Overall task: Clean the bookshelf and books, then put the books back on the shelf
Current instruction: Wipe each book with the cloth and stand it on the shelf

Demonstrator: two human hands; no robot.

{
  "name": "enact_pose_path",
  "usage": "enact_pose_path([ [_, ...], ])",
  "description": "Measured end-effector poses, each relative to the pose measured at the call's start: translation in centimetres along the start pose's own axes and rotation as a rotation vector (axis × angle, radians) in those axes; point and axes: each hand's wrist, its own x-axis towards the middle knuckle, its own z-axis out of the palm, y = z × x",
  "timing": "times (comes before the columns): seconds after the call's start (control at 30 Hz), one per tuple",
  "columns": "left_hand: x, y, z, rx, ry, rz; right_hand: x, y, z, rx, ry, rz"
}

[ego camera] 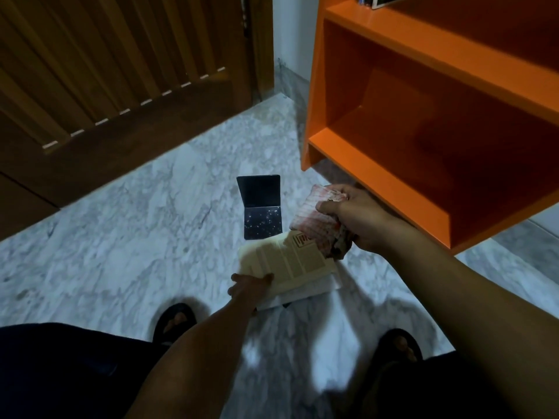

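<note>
The left hand [248, 287] grips the near left edge of an open book [290, 263], thumb lying across the top of the printed page and the other fingers hidden under it. The book is tilted, pages up, with columns of text showing; beneath it sits a paler book or stack of paper [305, 290], though whether that lies on the floor or is held along with the book cannot be told.

The right hand [354, 216] is curled tightly around a bunched cloth [314, 219], pink-and-white checked, with a darker fold hanging at its lower end. The cloth touches the far right corner of the open page.

Just beyond the book, a dark blue folder-like cover [261, 207] stands open on the marble floor [136, 222], one flap upright and the other flat and speckled with light spots.

To the right stands the orange bookshelf [423, 122]. Its lower compartment faces the person, and the right hand hovers just in front of its bottom board. At the top right edge, a few books [373, 0] show on a higher shelf.

A dark wooden door [121, 71] fills the upper left. Both feet in dark sandals [175, 320] are planted on the floor at the bottom.
</note>
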Motion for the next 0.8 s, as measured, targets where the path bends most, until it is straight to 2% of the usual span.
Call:
enact_pose_path([
  [0.07, 0.2, -0.2, 0.1, -0.083, -0.023, -0.015, 0.0, 0.1, 0.1, -0.002, 0.008, 0.007],
  [0.2, 1.3, -1.2, -0.1, -0.152, -0.072, 0.078, 0.0, 0.1, 0.3, -0.008, 0.013, 0.017],
  [0.33, 1.8, -1.4, -0.6, -0.213, -0.074, 0.053, 0.0, 0.0, 0.3, 0.0, 0.028, 0.007],
  [0.5, 1.4, -0.5, -0.5, -0.088, 0.046, 0.091, 0.2, 0.1, 0.1, 0.002, 0.042, 0.007],
  [0.7, 1.5, 0.3, -1.2, -0.092, 0.058, 0.108, 0.4, 0.2, -0.1, 0.018, 0.043, 0.012],
  [0.8, 1.9, 1.0, -1.8, -0.254, 0.009, 0.192, 0.5, 0.2, -0.4, 0.011, 0.03, 0.009],
])
